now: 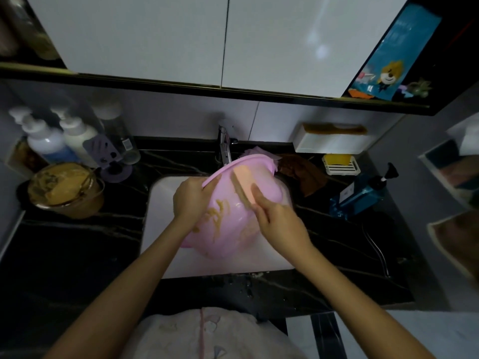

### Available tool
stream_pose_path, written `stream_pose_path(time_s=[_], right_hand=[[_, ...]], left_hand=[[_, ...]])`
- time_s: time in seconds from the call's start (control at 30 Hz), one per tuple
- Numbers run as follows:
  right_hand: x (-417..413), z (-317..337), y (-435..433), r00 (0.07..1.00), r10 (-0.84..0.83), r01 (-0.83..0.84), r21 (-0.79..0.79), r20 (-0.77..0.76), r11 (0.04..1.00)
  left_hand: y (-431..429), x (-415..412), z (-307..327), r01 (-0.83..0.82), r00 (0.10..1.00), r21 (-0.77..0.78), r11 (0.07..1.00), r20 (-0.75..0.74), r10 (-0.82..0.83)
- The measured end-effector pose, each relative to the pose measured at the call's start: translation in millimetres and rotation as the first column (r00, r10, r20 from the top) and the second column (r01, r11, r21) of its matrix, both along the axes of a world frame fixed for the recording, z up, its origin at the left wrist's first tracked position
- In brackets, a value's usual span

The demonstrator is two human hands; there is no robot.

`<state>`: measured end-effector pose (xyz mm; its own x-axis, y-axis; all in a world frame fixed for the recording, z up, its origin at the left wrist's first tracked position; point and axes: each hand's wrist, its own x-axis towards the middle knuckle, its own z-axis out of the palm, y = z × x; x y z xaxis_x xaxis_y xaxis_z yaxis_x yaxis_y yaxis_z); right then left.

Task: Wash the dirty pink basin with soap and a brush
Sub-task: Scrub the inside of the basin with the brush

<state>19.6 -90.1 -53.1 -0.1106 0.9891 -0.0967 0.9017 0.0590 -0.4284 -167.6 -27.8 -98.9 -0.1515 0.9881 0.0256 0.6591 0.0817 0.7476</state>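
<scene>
The pink basin (pixel 228 229) sits tilted in the white sink (pixel 160 229), its opening turned up and toward me. Yellowish smears streak its inner wall. My left hand (pixel 190 200) grips the basin's left rim. My right hand (pixel 277 218) holds a peach-coloured brush (pixel 243 185) with pale bristles, forefinger laid along its back, and presses it against the inside of the basin near the far rim.
A chrome tap (pixel 225 146) stands behind the sink. A yellow soap bar in a white dish (pixel 340 164) and a blue pump bottle (pixel 363 195) lie on the black counter to the right. Left are several bottles (pixel 44 141) and a tub of brownish paste (pixel 64 190). A brown cloth (pixel 303 172) lies behind the basin.
</scene>
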Motion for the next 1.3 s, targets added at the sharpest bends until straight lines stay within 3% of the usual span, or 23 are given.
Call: stream_pose_path(time_s=[0.07, 0.13, 0.17, 0.3, 0.37, 0.43, 0.47, 0.57, 0.63, 0.7, 0.77, 0.9, 0.97, 1.03, 1.07, 1.17, 1.2, 1.3], right_hand=[[17, 2, 9, 0.991, -0.074, 0.074, -0.002, 0.108, 0.997], [28, 2, 28, 0.964, -0.262, 0.263, -0.021, 0.053, 0.964], [23, 4, 30, 0.959, -0.281, 0.281, -0.023, 0.026, 0.959], [-14, 4, -14, 0.985, 0.055, -0.046, -0.055, 0.162, 0.997], [11, -1, 3, 0.960, -0.066, 0.070, -0.008, 0.272, 0.997], [26, 0, 26, 0.944, -0.256, 0.269, -0.033, 0.210, 0.963], [23, 1, 27, 0.946, -0.278, 0.288, -0.035, 0.166, 0.957], [-10, -2, -11, 0.996, -0.034, 0.036, -0.022, 0.081, 0.999], [-3, 0, -16, 0.990, 0.040, -0.037, -0.023, 0.139, 0.999], [21, 0, 15, 0.981, -0.172, 0.177, -0.040, 0.089, 0.983], [15, 3, 22, 0.960, -0.279, 0.278, -0.052, -0.001, 0.959], [-19, -3, -20, 0.997, -0.007, 0.010, -0.032, 0.082, 0.999], [6, -4, -3, 0.979, -0.150, 0.154, -0.018, 0.136, 0.988], [10, -2, 10, 0.954, -0.292, 0.295, -0.039, 0.061, 0.955], [1, -3, 7, 0.963, -0.265, 0.267, -0.031, 0.057, 0.963], [-34, -11, -31, 0.993, 0.032, -0.029, -0.026, 0.116, 0.999], [-28, -15, -35, 0.990, 0.028, -0.030, 0.014, 0.139, 0.999], [11, -18, 0, 0.947, -0.319, 0.320, -0.054, 0.029, 0.946]], left_hand=[[-1, 2, -1, 0.007, 1.000, 0.014, 1.000, -0.004, -0.006], [1, 6, 1, 0.006, 0.999, 0.003, 1.000, -0.032, -0.006], [2, 8, 2, 0.001, 0.999, -0.009, 1.000, -0.049, -0.001], [6, 7, 1, 0.014, 0.999, -0.022, 1.000, -0.047, -0.015], [6, 7, 1, 0.030, 0.998, -0.016, 0.999, -0.053, -0.031], [6, 5, 1, 0.015, 0.997, -0.021, 1.000, -0.073, -0.017], [7, 2, 0, -0.003, 0.997, -0.023, 1.000, -0.076, 0.001], [7, -15, -7, -0.048, 0.998, -0.024, 0.999, -0.043, 0.047], [5, -19, -10, -0.030, 0.999, -0.014, 0.999, -0.033, 0.030], [3, -14, -8, -0.017, 0.999, -0.022, 1.000, -0.047, 0.016], [2, -8, -7, -0.030, 0.998, -0.030, 0.999, -0.061, 0.028], [3, -12, -8, -0.045, 0.998, -0.027, 0.999, -0.050, 0.043], [0, -12, -8, -0.026, 0.998, -0.026, 0.999, -0.057, 0.025], [0, -10, -8, -0.025, 0.998, -0.013, 1.000, -0.060, 0.024], [1, -10, -8, -0.027, 0.998, -0.013, 1.000, -0.060, 0.026], [6, -14, -11, -0.029, 0.999, -0.017, 0.999, -0.043, 0.029], [6, -15, -11, -0.022, 0.999, -0.023, 0.999, -0.039, 0.021], [5, -16, -12, -0.035, 0.999, -0.009, 0.999, -0.022, 0.035]])
